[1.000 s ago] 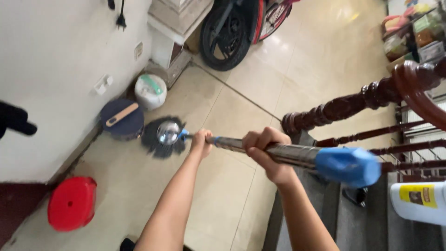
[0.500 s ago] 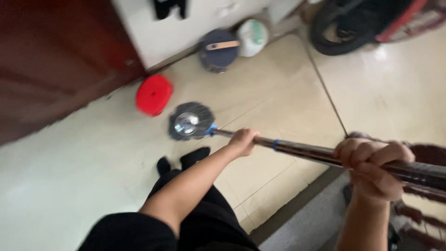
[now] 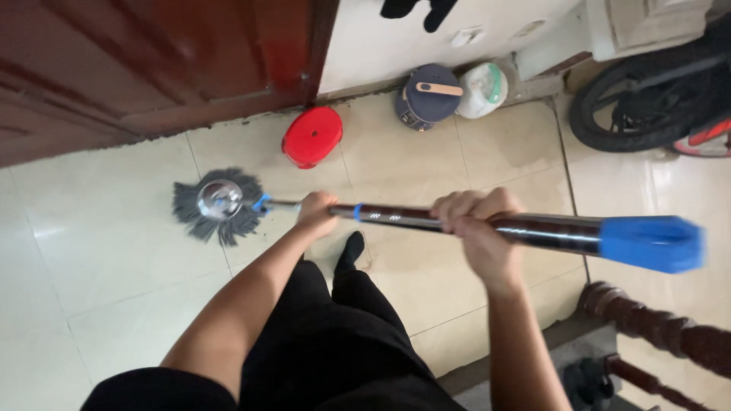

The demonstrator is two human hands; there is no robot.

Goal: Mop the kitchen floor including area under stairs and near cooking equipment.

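Head view only. Your left hand point(image 3: 318, 210) was wrapped around the lower part of the long dark metal mop pole point(image 3: 426, 219), just short of its blue joint; your right hand point(image 3: 481, 228) was clenched around the same pole higher up, short of the blue plastic end grip point(image 3: 653, 243). Both fists were fully closed on the shaft. The round grey string mop head with its shiny steel disc point(image 3: 219, 205) lay flat on the pale tiled floor point(image 3: 99, 251), near the dark red wooden door point(image 3: 137, 68) and just beside the red round plastic stool point(image 3: 312, 135).

Risks, as judged:
- The mop head sat close to the stool; a wide sweep would likely knock it over.
- The navy round container with a wooden handle point(image 3: 428, 96) and the white-green tub point(image 3: 481, 88) stood against the wall, within the pole's reach.
- Your black-socked foot point(image 3: 350, 251) stood on tile that might be wet; slipping was possible.
- The blue end projected towards the carved wooden banister point(image 3: 655, 327) and the parked bicycle tyre point(image 3: 609, 114); a backward pull could strike either.
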